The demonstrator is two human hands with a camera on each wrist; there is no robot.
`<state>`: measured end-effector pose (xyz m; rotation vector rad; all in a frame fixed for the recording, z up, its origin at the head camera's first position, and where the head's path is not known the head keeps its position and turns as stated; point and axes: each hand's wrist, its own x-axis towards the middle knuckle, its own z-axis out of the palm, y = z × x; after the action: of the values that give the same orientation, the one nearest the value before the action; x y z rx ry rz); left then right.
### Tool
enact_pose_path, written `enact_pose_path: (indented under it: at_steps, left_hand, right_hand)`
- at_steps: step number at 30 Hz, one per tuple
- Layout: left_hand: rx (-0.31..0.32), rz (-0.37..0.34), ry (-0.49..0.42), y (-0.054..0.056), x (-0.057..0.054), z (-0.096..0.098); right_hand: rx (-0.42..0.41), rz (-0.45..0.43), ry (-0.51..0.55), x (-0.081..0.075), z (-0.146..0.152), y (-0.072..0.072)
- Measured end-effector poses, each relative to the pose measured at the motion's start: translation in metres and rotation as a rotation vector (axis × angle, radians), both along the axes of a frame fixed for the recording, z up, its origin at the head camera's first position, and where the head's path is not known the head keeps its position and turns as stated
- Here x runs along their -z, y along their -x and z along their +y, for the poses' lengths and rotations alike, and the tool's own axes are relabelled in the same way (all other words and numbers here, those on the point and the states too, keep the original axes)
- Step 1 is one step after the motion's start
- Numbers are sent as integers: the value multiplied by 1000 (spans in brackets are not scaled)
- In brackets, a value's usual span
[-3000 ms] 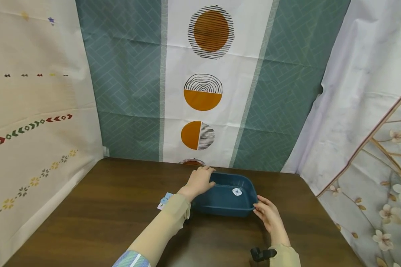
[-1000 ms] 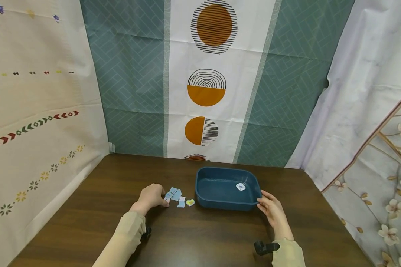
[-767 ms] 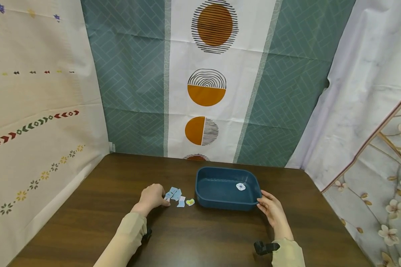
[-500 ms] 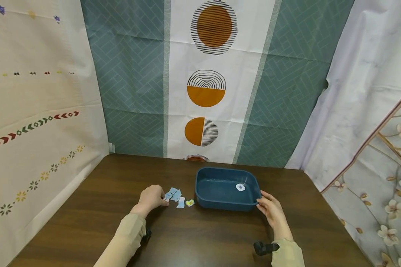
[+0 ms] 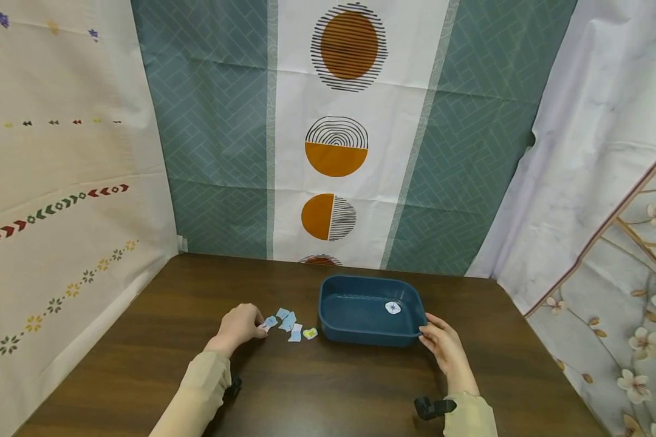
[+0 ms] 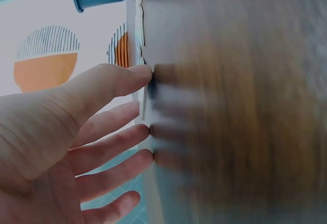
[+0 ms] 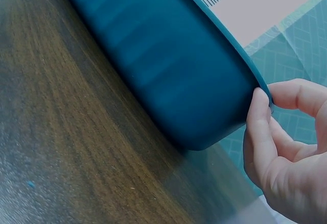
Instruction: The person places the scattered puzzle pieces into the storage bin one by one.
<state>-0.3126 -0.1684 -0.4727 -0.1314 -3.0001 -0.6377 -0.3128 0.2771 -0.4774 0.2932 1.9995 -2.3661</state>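
Soft, even light; pale glare on the near table (image 5: 317,403); left wrist view dim, its wood grain blurred.

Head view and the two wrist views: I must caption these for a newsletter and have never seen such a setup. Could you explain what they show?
There is no robot here, only a person's two bare hands. The head view comes from a camera worn on the head, looking forward and down; the others come from a camera on each wrist.

On the dark brown wooden table stands a dark blue rectangular tray. A small white patterned piece lies inside it. Left of the tray are flat, light blue paper-like pieces and a small yellowish heart-shaped piece.

The right hand pinches the tray's rim. The left hand has its fingertips down by the leftmost blue piece; whether it grips it, I cannot tell.
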Motion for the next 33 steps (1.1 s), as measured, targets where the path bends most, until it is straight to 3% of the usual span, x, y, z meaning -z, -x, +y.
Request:
enact_pose_path:
  at_steps: [12,19,26,33]
  left_hand:
    - [-10,52,-27,1,0,-11]
    - [-27,100,-50,5,-6,-8]
    - [-26,167,-56,12,-15,9]
    - [19,239,-91,19,-25,39]
  right_hand:
    - [-5,-3,1,1,0,-1]
    - [-5,-2,-5,0,-1,-1]
    - [-7,-7,-9,-1,-2,-1]
    - [2,-10,11,-1,-2,-2]
